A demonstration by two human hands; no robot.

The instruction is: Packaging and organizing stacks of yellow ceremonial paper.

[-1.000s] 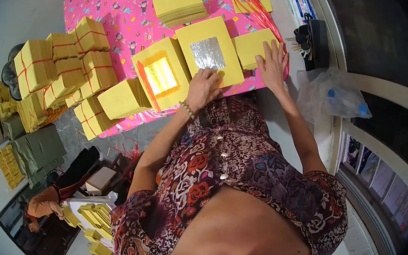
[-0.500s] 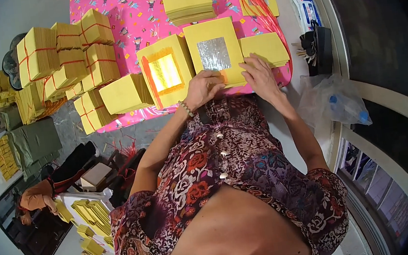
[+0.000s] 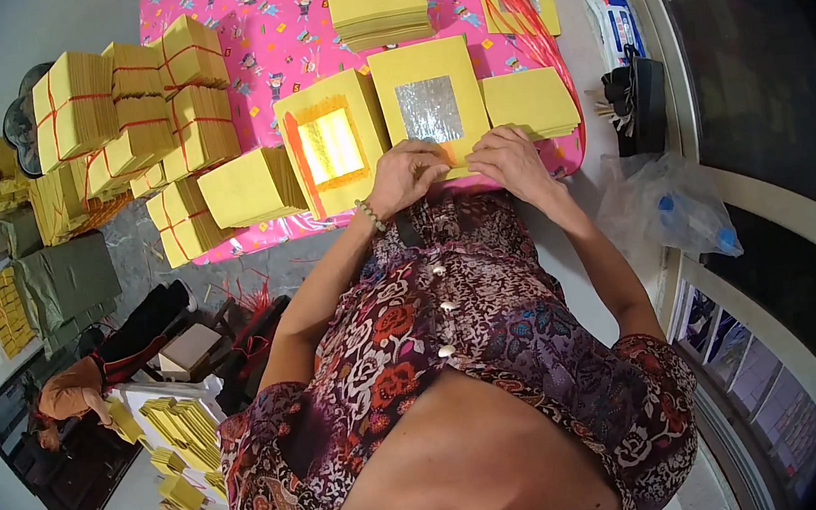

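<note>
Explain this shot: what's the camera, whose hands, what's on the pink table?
It is a wide fisheye camera worn on a person's head, looking down, so the patterned blouse fills the bottom and straight edges bend. No machine: two bare hands. The left hand and right hand both rest on the near edge of a yellow paper stack with a silver foil square. Beside it lie a yellow paper stack with a gold foil square and a plain yellow paper stack, all on a pink patterned tablecloth. Further left sit yellow paper bundles tied with red string.
</note>
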